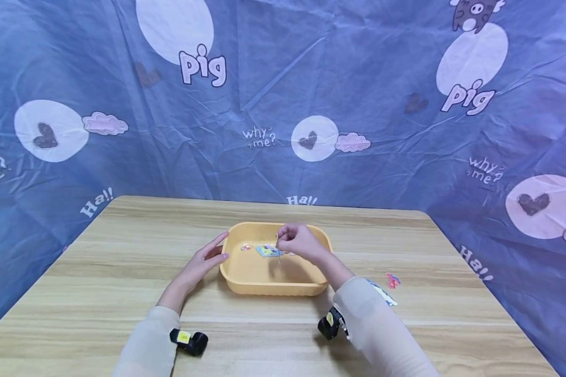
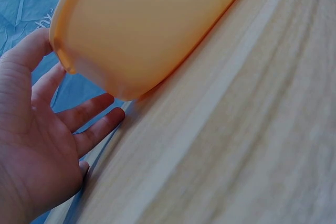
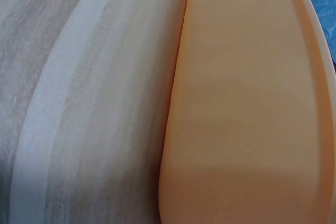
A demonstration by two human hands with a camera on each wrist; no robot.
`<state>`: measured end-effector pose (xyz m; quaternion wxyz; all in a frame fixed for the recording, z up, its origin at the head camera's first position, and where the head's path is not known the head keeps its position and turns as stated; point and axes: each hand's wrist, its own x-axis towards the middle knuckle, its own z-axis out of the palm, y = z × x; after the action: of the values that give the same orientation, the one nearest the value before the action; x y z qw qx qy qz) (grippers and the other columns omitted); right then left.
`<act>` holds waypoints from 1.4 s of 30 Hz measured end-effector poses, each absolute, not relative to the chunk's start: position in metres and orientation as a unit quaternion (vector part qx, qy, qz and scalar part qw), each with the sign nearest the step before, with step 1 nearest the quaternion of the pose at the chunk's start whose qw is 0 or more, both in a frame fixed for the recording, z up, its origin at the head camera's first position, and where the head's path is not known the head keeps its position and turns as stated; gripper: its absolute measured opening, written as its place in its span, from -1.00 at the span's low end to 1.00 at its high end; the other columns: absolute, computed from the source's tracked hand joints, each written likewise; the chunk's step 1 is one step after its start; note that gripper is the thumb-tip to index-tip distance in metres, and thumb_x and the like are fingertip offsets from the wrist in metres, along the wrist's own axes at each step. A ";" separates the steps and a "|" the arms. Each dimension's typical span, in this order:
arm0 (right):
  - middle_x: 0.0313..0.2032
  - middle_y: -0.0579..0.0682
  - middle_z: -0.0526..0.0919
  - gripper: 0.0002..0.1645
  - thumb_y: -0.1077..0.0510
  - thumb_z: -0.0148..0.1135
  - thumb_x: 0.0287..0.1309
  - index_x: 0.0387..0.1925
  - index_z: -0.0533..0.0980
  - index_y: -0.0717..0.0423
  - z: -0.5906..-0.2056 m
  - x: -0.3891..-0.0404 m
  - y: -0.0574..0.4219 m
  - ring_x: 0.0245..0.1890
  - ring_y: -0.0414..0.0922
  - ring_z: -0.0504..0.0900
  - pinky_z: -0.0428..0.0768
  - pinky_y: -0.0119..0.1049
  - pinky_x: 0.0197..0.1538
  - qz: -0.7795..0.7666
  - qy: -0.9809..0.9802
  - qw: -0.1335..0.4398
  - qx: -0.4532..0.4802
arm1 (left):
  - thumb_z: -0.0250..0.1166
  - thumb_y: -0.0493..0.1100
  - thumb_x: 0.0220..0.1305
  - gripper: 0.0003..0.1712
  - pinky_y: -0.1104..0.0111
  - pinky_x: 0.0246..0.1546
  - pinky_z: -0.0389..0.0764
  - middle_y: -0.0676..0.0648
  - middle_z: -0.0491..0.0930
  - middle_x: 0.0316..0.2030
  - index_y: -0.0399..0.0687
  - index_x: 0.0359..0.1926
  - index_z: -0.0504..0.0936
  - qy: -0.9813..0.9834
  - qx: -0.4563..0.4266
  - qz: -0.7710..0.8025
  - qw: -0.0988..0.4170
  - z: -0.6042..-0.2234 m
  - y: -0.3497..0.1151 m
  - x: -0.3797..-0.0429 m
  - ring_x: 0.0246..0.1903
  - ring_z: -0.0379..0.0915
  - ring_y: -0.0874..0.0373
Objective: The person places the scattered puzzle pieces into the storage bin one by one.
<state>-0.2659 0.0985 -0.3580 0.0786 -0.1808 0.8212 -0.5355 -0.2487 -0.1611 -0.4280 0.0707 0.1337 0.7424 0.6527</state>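
At the left end of a yellow-orange plastic tub [image 1: 273, 289], my left hand [image 1: 203, 267] holds the rim, thumb over the edge. In the left wrist view the tub's wall [image 2: 152, 24] fills the top, and the lower fingers of the left hand [image 2: 47, 124] are spread outside it. My right hand [image 1: 299, 242] is over the tub's inside, pinching a thin pale stick-like thing [image 1: 279, 255] that points down. Below it lie flat colourful printed pieces [image 1: 267, 251], and a small red-and-white piece [image 1: 247, 247] sits to their left. The right wrist view shows the tub wall [image 3: 247, 98], not the hand.
On the wooden table [image 1: 122, 251], right of the tub, lie a red-and-blue cutout [image 1: 392, 280] and a blue-and-white flat piece [image 1: 382, 292], partly hidden by the right sleeve [image 1: 372, 314]. A blue printed curtain [image 1: 264, 173] hangs behind the table.
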 end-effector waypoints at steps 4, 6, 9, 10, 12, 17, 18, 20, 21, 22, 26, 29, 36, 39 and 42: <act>-0.55 0.04 0.50 -0.70 0.43 0.02 -0.21 -0.28 0.41 0.40 -0.346 -0.256 0.094 -0.57 -0.24 0.41 0.38 -0.42 -0.51 -0.546 0.811 0.071 -0.199 | 0.12 -0.14 0.15 -0.35 0.06 0.07 0.11 -0.20 0.19 0.16 0.09 0.27 0.12 0.744 0.126 0.652 0.074 -0.428 -0.161 -0.249 0.12 0.11 -0.05; -0.55 0.07 0.49 -0.66 0.46 -0.01 -0.22 -0.25 0.41 0.43 -0.339 -0.250 0.091 -0.57 -0.24 0.39 0.33 -0.46 -0.54 -0.551 0.805 0.062 -0.213 | 0.12 -0.14 0.16 -0.35 0.05 0.08 0.08 -0.18 0.16 0.18 0.10 0.27 0.11 0.745 0.122 0.651 0.078 -0.427 -0.162 -0.249 0.13 0.08 -0.05; -0.56 0.06 0.48 -0.66 0.47 -0.03 -0.23 -0.26 0.43 0.45 -0.334 -0.247 0.088 -0.56 -0.25 0.37 0.30 -0.48 -0.54 -0.552 0.803 0.052 -0.218 | 0.11 -0.14 0.17 -0.35 0.04 0.09 0.04 -0.15 0.12 0.21 0.11 0.27 0.10 0.747 0.116 0.650 0.083 -0.423 -0.161 -0.246 0.14 0.06 -0.06; -0.56 0.06 0.48 -0.68 0.47 -0.02 -0.23 -0.29 0.43 0.46 -0.334 -0.246 0.087 -0.56 -0.25 0.37 0.30 -0.49 -0.54 -0.552 0.803 0.047 -0.218 | 0.11 -0.14 0.17 -0.35 0.04 0.09 0.04 -0.15 0.11 0.21 0.11 0.27 0.10 0.747 0.117 0.650 0.083 -0.423 -0.161 -0.246 0.14 0.06 -0.06; -0.57 0.05 0.48 -0.72 0.45 0.01 -0.24 -0.33 0.43 0.46 -0.335 -0.247 0.085 -0.56 -0.26 0.38 0.32 -0.49 -0.53 -0.549 0.807 0.038 -0.216 | 0.11 -0.15 0.17 -0.35 0.05 0.09 0.06 -0.17 0.13 0.20 0.09 0.27 0.10 0.742 0.120 0.654 0.083 -0.422 -0.161 -0.246 0.13 0.07 -0.06; -0.56 0.03 0.51 -0.80 0.41 0.13 -0.22 -0.40 0.44 0.40 -0.350 -0.261 0.084 -0.55 -0.24 0.43 0.38 -0.47 -0.49 -0.539 0.815 0.029 -0.209 | 0.12 -0.15 0.15 -0.35 0.09 0.07 0.12 -0.25 0.23 0.13 0.05 0.27 0.12 0.738 0.133 0.657 0.079 -0.426 -0.162 -0.249 0.11 0.12 -0.06; -0.57 0.01 0.51 -0.81 0.40 0.14 -0.21 -0.41 0.45 0.38 -0.354 -0.264 0.084 -0.55 -0.24 0.44 0.39 -0.46 -0.49 -0.536 0.817 0.028 -0.209 | 0.12 -0.15 0.15 -0.34 0.09 0.07 0.12 -0.27 0.23 0.12 0.04 0.27 0.11 0.738 0.135 0.657 0.079 -0.426 -0.162 -0.249 0.11 0.12 -0.07; -0.57 -0.03 0.51 -0.82 0.39 0.17 -0.21 -0.42 0.46 0.34 -0.361 -0.269 0.084 -0.55 -0.23 0.45 0.40 -0.46 -0.48 -0.529 0.823 0.023 -0.207 | 0.12 -0.15 0.16 -0.34 0.09 0.08 0.11 -0.28 0.22 0.12 0.03 0.27 0.10 0.740 0.136 0.654 0.080 -0.426 -0.162 -0.249 0.11 0.11 -0.07; -0.58 -0.04 0.50 -0.83 0.38 0.18 -0.21 -0.43 0.45 0.34 -0.362 -0.270 0.084 -0.55 -0.23 0.45 0.40 -0.45 -0.48 -0.526 0.824 0.020 -0.207 | 0.11 -0.16 0.17 -0.34 0.08 0.08 0.10 -0.29 0.22 0.12 0.02 0.27 0.10 0.740 0.137 0.653 0.081 -0.426 -0.162 -0.249 0.12 0.10 -0.08; -0.58 -0.04 0.50 -0.83 0.37 0.18 -0.21 -0.43 0.45 0.34 -0.363 -0.271 0.084 -0.55 -0.22 0.45 0.41 -0.44 -0.48 -0.524 0.826 0.017 -0.209 | 0.11 -0.16 0.17 -0.35 0.08 0.09 0.09 -0.29 0.22 0.13 0.02 0.27 0.10 0.742 0.134 0.652 0.081 -0.426 -0.162 -0.250 0.12 0.10 -0.08; -0.58 -0.05 0.47 -0.81 0.37 0.20 -0.22 -0.43 0.42 0.32 -0.364 -0.272 0.081 -0.55 -0.22 0.45 0.42 -0.44 -0.47 -0.529 0.823 0.018 -0.207 | 0.11 -0.16 0.17 -0.35 0.08 0.09 0.08 -0.27 0.21 0.13 0.04 0.27 0.11 0.744 0.127 0.651 0.083 -0.427 -0.161 -0.250 0.12 0.10 -0.07; -0.58 -0.02 0.47 -0.79 0.41 0.19 -0.23 -0.42 0.41 0.35 -0.359 -0.269 0.078 -0.55 -0.21 0.44 0.42 -0.44 -0.47 -0.538 0.818 0.027 -0.203 | 0.12 -0.15 0.16 -0.35 0.09 0.08 0.11 -0.25 0.21 0.14 0.04 0.27 0.12 0.740 0.128 0.655 0.080 -0.426 -0.162 -0.249 0.12 0.11 -0.06; -0.59 0.10 0.47 -0.78 0.49 0.16 -0.26 -0.44 0.36 0.46 -0.342 -0.254 0.070 -0.57 -0.18 0.41 0.39 -0.46 -0.50 -0.529 0.822 0.015 -0.210 | 0.14 -0.13 0.14 -0.33 0.11 0.07 0.14 -0.26 0.20 0.14 0.01 0.27 0.12 0.726 0.143 0.668 0.075 -0.425 -0.162 -0.248 0.11 0.11 -0.07; -0.60 0.11 0.47 -0.79 0.50 0.17 -0.25 -0.46 0.35 0.46 -0.341 -0.252 0.067 -0.58 -0.17 0.41 0.38 -0.46 -0.49 -0.518 0.829 0.003 -0.212 | 0.14 -0.13 0.14 -0.33 0.10 0.07 0.13 -0.27 0.19 0.15 0.01 0.27 0.12 0.726 0.143 0.669 0.076 -0.425 -0.162 -0.249 0.12 0.11 -0.07; -0.60 0.13 0.48 -0.79 0.51 0.16 -0.26 -0.47 0.35 0.45 -0.342 -0.252 0.066 -0.58 -0.16 0.41 0.37 -0.47 -0.50 -0.509 0.833 -0.006 -0.217 | 0.14 -0.13 0.14 -0.33 0.10 0.07 0.13 -0.26 0.19 0.15 0.01 0.27 0.12 0.727 0.142 0.668 0.076 -0.425 -0.162 -0.249 0.12 0.10 -0.07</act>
<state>-0.2517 0.0655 -0.3418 -0.0063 -0.2172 0.8332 -0.5085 -0.2486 -0.1620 -0.4248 0.0762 0.1415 0.7265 0.6681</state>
